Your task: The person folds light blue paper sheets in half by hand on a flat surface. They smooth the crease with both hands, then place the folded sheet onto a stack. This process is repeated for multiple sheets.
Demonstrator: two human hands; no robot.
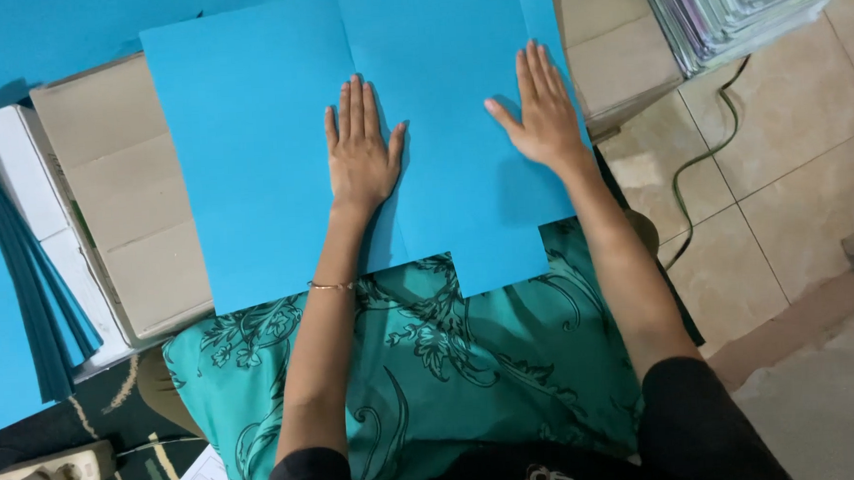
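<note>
Beige floor tiles are lying bare beside the cardboard box. Both left hand and right hand are pressing flat, fingers spread, on blue creased paper overhanging the box's near edge.

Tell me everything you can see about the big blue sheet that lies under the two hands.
The blue sheet looks like thin matte card or paper, bright sky blue. A vertical crease or seam runs down its middle, and the lower edge is stepped, the right part reaching lower. It lies flat on a cardboard box and overhangs the lap cloth. The left hand and the right hand both press on it, palms down with fingers spread.
</note>
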